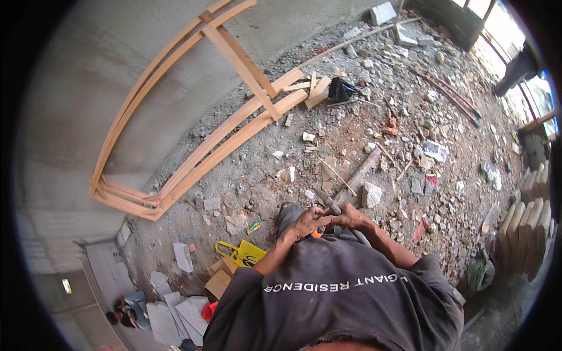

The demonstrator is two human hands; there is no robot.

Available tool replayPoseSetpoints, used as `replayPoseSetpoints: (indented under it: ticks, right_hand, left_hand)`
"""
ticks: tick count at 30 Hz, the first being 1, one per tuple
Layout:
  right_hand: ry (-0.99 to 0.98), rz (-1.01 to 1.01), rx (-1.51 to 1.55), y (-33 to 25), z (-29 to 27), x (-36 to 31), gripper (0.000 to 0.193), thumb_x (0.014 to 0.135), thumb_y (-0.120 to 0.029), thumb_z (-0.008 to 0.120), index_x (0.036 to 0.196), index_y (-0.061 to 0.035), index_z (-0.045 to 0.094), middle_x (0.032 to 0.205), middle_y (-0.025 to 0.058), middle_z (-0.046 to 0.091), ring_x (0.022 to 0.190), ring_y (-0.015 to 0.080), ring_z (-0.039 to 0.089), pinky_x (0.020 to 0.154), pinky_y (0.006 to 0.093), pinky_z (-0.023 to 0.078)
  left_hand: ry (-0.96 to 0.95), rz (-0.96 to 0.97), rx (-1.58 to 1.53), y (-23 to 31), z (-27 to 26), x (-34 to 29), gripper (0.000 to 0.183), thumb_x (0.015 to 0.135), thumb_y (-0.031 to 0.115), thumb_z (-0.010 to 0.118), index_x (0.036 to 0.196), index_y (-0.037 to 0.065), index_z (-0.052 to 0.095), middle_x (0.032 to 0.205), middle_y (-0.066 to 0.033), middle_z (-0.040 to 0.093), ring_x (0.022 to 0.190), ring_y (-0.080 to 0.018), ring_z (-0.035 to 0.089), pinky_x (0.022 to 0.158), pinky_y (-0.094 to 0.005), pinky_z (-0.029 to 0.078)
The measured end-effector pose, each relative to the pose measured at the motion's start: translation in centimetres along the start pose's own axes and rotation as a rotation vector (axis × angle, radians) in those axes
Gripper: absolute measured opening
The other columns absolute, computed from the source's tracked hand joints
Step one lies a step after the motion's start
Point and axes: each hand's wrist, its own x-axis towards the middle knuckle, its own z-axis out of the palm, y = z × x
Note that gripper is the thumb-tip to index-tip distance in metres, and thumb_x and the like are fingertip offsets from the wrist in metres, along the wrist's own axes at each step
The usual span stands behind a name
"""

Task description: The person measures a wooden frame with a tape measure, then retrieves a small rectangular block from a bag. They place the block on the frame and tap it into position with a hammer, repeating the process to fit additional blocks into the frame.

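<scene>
Close to my waist, my two hands come together in front of the dark shirt. My right hand (349, 217) is closed around a grey metal tool that looks like a hammer (329, 202), its narrow end pointing away to the upper left. My left hand (307, 223) has its fingers curled inward, meeting the right hand; what it grips is hidden. Just beneath the fingers shows a small orange and black object (318, 231), possibly a tape measure. Part of a dark trouser leg (288, 215) appears beyond my left hand.
A tall wooden frame (237, 131) leans against the grey wall on the left. Rubble covers the ground, with a wooden plank (358, 173) ahead. A yellow bag (249, 254) and cardboard (219, 283) lie left. Stacked sacks (523, 234) stand right. Another person (130, 310) is lower left.
</scene>
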Motion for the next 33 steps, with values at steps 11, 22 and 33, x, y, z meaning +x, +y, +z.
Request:
replayPoseSetpoints:
  ticks: [11,22,33]
  right_hand:
    - [0.276,0.024,-0.042,-3.7,-5.5,7.0,0.039,0.075,-0.033,0.077,0.099,-0.0035,0.069,0.083,0.0033,0.066,0.079,0.0131,0.057,0.072,0.0307,0.047]
    - [0.349,0.048,0.043,-16.9,-8.2,17.9,0.041,0.074,-0.037,0.072,0.097,-0.0040,0.068,0.072,0.0031,0.058,0.065,0.0136,0.053,0.058,0.0323,0.042]
    - [0.417,0.020,0.113,-20.2,-11.7,21.4,0.028,0.077,-0.027,0.071,0.093,-0.0037,0.065,0.066,-0.0036,0.052,0.058,0.0065,0.046,0.049,0.0265,0.037]
  left_hand:
    - [-0.333,0.130,0.367,10.5,-7.0,10.2,0.040,0.084,0.041,0.065,0.083,0.001,0.066,0.067,0.0021,0.055,0.067,-0.0067,0.048,0.060,-0.0250,0.039]
    - [-0.482,-0.157,0.347,17.4,-22.8,18.8,0.049,0.077,0.032,0.075,0.111,0.000,0.060,0.102,-0.0085,0.064,0.089,-0.0142,0.059,0.079,-0.0286,0.047]
    - [-0.519,-0.009,0.475,23.9,-25.2,23.1,0.043,0.075,0.024,0.077,0.102,-0.002,0.057,0.090,-0.0066,0.063,0.083,-0.0149,0.059,0.077,-0.0307,0.046]
